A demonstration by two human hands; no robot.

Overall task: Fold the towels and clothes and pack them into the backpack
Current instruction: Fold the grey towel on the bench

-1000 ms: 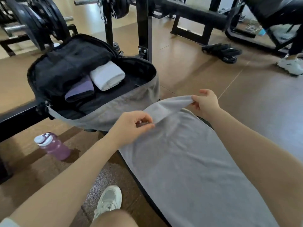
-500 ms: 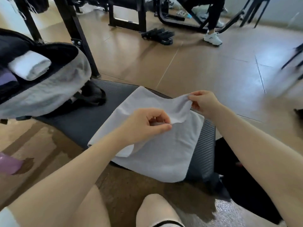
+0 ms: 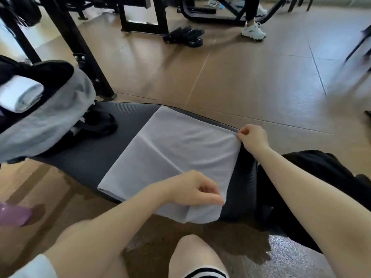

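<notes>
1. Head view: the left hand (image 3: 193, 189) is seen with thumb and fingers pinched on the near right corner of the grey towel (image 3: 170, 157), where the cloth is lifted slightly off the counter (image 3: 96, 155).
2. The far right corner of the same towel is pinched by the right hand (image 3: 253, 137), its fingers curled over the edge.
3. The towel is laid folded in a doubled layer across the dark padded counter, with a diagonal crease shown across its top, and its near edge is hung over the counter's front.
4. The backpack (image 3: 48, 121), grey outside and black inside, is set on the left end of the counter, apart from the towel, with its flap open.
5. A rolled white towel (image 3: 21, 95) is held inside the backpack's opening.
6. A black garment (image 3: 321, 177) is draped at the right, under the right forearm.
7. A purple bottle (image 3: 14, 214) is seen on the floor at the left edge, blurred.
8. Black gym frames (image 3: 84, 55) are stood on the brown floor beyond.
</notes>
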